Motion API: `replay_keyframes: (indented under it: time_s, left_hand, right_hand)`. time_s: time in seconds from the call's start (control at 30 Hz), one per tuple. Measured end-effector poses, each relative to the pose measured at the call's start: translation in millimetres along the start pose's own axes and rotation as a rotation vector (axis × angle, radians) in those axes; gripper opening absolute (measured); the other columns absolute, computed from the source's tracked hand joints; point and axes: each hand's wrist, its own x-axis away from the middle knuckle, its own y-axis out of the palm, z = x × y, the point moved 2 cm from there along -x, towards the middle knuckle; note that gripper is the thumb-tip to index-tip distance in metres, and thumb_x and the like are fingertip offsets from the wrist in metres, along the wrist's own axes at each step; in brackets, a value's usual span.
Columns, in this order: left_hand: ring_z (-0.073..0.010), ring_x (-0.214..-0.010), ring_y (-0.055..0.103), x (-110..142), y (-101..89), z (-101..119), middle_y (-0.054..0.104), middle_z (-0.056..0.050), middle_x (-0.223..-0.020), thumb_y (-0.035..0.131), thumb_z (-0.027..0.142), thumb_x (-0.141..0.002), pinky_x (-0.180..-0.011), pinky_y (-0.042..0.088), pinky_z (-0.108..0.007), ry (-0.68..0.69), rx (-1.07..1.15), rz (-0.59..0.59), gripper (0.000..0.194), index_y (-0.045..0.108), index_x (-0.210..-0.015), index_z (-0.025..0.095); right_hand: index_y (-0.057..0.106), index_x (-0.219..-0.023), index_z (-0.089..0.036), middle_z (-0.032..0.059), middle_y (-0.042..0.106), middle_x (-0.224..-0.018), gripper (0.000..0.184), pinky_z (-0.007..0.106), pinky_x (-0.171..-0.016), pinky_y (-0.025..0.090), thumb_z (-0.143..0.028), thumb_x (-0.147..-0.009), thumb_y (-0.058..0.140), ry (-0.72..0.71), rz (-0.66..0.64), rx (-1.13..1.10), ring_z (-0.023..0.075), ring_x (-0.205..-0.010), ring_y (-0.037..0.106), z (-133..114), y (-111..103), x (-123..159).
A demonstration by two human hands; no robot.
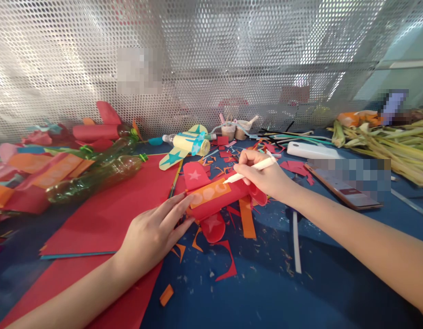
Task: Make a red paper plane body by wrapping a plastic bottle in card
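Observation:
A red toy plane (216, 204) lies across the middle, with star-marked wings and an orange strip (211, 192) along its body bearing pale rounded shapes. My left hand (151, 228) holds its left end, fingertips on the strip and thumb lower on the side. In my right hand (264, 171) is a white marker pen (244, 173), pinched with its tip on the right end of the strip. Beneath the plane's right end hangs an orange paper piece (248, 218). Red and orange paper scraps (228, 262) lie around it.
Red sheets (115, 214) are stacked at left beside green plastic bottles (98, 178). Behind stands a yellow toy plane (186, 145) with blue stars. A phone (345, 187), a white case-like object (312, 150) and dry stalks (389, 146) lie right. A perforated metal panel (211, 55) closes the back.

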Motion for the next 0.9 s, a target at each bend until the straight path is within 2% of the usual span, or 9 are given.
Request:
replay_keyframes:
  time_s: [0.9]
  left_hand:
    - [-0.0224,-0.072,0.073,3.4,4.0,-1.9,0.072,-0.012,-0.107,0.048,0.029,-0.095,-0.053,0.054,-0.031,0.002,-0.001,-0.002,0.031,0.052,-0.122,0.014]
  right_hand:
    - [0.043,-0.061,-0.021,-0.0088,0.047,-0.043,0.023,0.021,-0.045,0.028,-0.019,-0.08,0.056,0.036,-0.017,-0.04,0.0063,-0.041,0.04,0.6,1.7,0.5]
